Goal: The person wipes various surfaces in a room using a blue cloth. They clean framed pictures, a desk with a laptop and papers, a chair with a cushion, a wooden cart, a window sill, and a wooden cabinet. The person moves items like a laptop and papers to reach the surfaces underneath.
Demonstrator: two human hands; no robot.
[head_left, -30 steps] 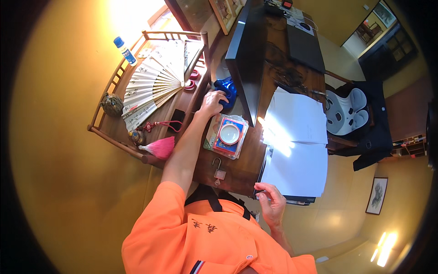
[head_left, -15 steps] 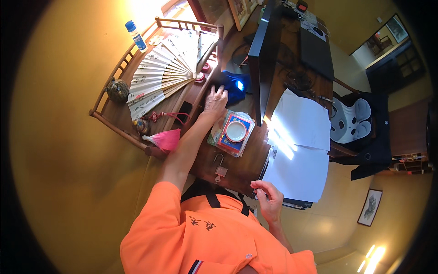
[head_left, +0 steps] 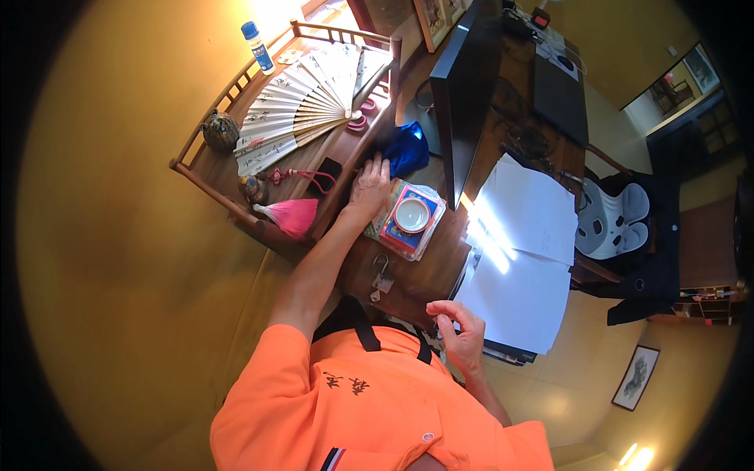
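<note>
My left hand [head_left: 369, 188] reaches over the desk beside the raised wooden shelf, its fingers stretched forward and a little bent. Just past its fingertips lies a crumpled blue cloth-like thing [head_left: 409, 149]; a small gap seems to part them. To the right of this hand, a small white round dish [head_left: 412, 214] sits on a blue-and-red boxed package [head_left: 399, 238] in clear plastic. My right hand [head_left: 462, 334] hovers by the desk's near edge, thumb and fingers curved and apart, with nothing visible between them. An open padlock with a key [head_left: 382, 281] lies between my hands.
On the shelf [head_left: 212, 196] stand an open paper fan [head_left: 302, 114], a blue-capped bottle [head_left: 258, 49], a dark round ornament [head_left: 220, 131] and a pink tassel [head_left: 290, 217]. A monitor [head_left: 463, 102] rises mid-desk. White papers [head_left: 522, 275] and a chair [head_left: 613, 216] are at right.
My left hand has drawn back from the blue cloth-like thing toward me, along the shelf's side. My right hand has stayed nearly where it was. The whole view has tilted slightly.
</note>
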